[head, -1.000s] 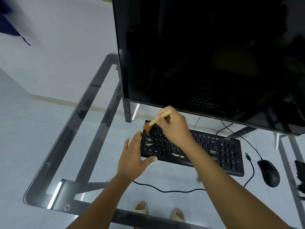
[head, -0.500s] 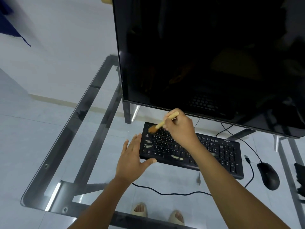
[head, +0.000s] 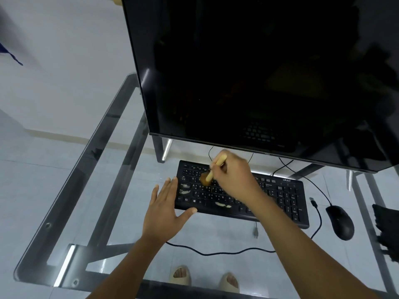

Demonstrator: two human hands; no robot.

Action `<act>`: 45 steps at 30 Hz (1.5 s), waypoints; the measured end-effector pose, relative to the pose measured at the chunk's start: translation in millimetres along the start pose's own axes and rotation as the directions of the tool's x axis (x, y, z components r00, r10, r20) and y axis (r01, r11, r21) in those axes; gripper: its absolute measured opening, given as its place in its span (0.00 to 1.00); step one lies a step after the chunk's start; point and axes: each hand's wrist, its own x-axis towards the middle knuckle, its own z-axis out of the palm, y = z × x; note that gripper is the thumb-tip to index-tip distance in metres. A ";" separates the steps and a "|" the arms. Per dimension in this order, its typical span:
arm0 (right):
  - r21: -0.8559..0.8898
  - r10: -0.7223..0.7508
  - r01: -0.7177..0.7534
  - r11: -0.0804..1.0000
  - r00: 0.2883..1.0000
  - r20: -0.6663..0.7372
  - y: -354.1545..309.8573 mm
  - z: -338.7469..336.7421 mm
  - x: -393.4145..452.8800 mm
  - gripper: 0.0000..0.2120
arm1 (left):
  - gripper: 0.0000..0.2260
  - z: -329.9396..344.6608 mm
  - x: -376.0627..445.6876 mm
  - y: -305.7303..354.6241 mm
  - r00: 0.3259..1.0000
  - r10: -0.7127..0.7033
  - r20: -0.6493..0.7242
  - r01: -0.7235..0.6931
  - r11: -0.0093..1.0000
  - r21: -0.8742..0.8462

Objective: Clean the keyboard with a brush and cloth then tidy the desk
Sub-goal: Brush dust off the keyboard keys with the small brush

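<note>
A black keyboard (head: 278, 197) lies on the glass desk (head: 71, 212) below the monitor. My right hand (head: 234, 175) grips a small wooden-handled brush (head: 212, 169), whose brown bristles touch the keys in the keyboard's upper left part. My left hand (head: 165, 207) lies flat with straight fingers against the keyboard's left end, its thumb along the front edge. Pale smudges show on some keys near the left and the space bar. A dark cloth (head: 387, 229) lies at the desk's right edge, partly cut off.
A large dark monitor (head: 259, 72) towers over the back of the desk on metal legs. A black mouse (head: 340, 222) sits right of the keyboard, its cable (head: 216, 252) looping along the front. A loose plug (head: 313, 201) lies nearby. My sandalled feet show through the glass.
The brush has swept from the keyboard's top left corner rightward and down onto the letter rows. My left hand stays against the keyboard's left end.
</note>
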 end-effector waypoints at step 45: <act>0.165 0.228 -0.180 0.970 0.911 -0.344 70.2 -45.5 -29.5 0.04 | 0.39 25.3 22.4 63.8 0.956 0.255 0.145 -0.277 0.948 0.159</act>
